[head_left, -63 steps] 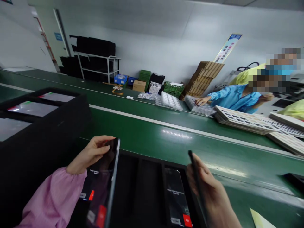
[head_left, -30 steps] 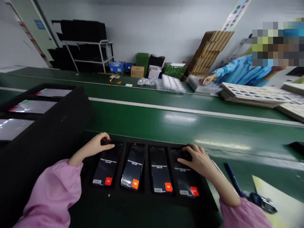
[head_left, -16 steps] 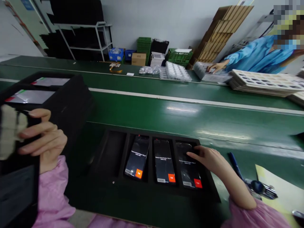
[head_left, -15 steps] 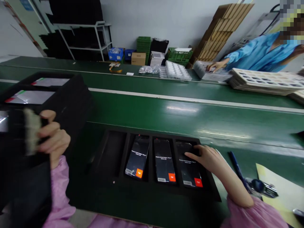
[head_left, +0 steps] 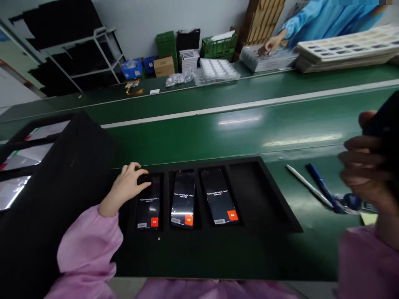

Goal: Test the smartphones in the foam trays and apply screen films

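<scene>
My left hand [head_left: 129, 187] reaches over the upper end of a phone [head_left: 149, 205] lying in the leftmost slot of a black foam tray [head_left: 264, 226]. Its thumb and fingers are apart over the screen and do not visibly close round the phone. Two more phones, a middle one [head_left: 183, 199] and one to its right [head_left: 219, 197], lie in neighbouring slots. All three screens are lit, each with a red or orange "Fail" box. The rightmost slot is bare. At the right edge my right hand [head_left: 363, 166] grips a dark phone [head_left: 388, 133], partly out of frame.
On the left rises a black foam stack [head_left: 84, 158] holding phones with bright screens. A white pen [head_left: 308, 185] and a blue pen [head_left: 322, 187] lie right of the tray. Across the green bench, a co-worker's hand [head_left: 271, 43] touches clear plastic trays [head_left: 264, 60].
The leftmost slot has gained a phone beneath my left hand, which came from the left. My right hand has lifted the phone from the rightmost slot and carried it right. The view has shifted.
</scene>
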Demonstrator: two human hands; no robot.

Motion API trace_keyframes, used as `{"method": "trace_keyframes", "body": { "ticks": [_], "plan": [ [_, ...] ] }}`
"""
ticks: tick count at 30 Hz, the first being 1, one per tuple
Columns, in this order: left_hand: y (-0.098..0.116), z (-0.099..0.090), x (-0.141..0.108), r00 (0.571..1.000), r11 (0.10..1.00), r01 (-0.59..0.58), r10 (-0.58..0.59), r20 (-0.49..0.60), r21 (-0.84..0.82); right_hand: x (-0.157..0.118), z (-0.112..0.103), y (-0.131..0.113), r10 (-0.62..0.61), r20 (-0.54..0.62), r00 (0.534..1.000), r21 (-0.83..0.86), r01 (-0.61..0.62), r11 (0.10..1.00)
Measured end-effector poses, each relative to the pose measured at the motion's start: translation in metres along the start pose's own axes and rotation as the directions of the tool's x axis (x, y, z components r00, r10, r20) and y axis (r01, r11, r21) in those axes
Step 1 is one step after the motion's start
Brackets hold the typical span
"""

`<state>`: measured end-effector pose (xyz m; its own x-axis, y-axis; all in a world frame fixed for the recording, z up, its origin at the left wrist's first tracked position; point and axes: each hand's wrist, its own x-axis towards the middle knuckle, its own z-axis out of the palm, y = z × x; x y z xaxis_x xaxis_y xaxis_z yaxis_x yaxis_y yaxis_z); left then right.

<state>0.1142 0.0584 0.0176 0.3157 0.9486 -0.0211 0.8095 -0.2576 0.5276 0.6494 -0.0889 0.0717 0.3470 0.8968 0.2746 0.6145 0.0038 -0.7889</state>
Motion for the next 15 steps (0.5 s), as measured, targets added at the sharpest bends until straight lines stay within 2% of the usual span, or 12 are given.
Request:
{"method": "trace_keyframes", "body": {
  "ticks": [3,5,7,9,11,13,15],
  "plan": [
    [0.038,0.021,0.006,0.982,0.975,-0.186,0.181,0.052,0.124,0.014,0.011,0.009,0.067,0.116,0.991,0.114,-0.081,0.99],
    [0.063,0.045,0.012,0.94,0.933,-0.331,0.311,0.141,0.142,0.024,0.033,0.016,0.036,0.232,0.972,0.138,-0.069,0.988],
    [0.081,0.067,0.019,0.906,0.895,-0.412,0.383,0.179,0.17,0.031,0.059,0.024,-0.012,0.324,0.946,0.099,-0.022,0.995],
    [0.09,0.081,0.027,0.9,0.874,-0.433,0.403,0.17,0.222,0.034,0.083,0.031,-0.05,0.388,0.92,0.04,0.037,0.999],
    [0.091,0.086,0.033,0.905,0.861,-0.426,0.4,0.148,0.278,0.032,0.098,0.038,-0.084,0.403,0.911,-0.029,0.105,0.994],
    [0.09,0.084,0.036,0.912,0.851,-0.41,0.392,0.123,0.327,0.024,0.104,0.041,-0.12,0.37,0.921,-0.102,0.168,0.98],
    [0.089,0.078,0.03,0.915,0.843,-0.396,0.394,0.084,0.364,0.009,0.1,0.039,-0.161,0.295,0.942,-0.176,0.219,0.96]
  ]
}}
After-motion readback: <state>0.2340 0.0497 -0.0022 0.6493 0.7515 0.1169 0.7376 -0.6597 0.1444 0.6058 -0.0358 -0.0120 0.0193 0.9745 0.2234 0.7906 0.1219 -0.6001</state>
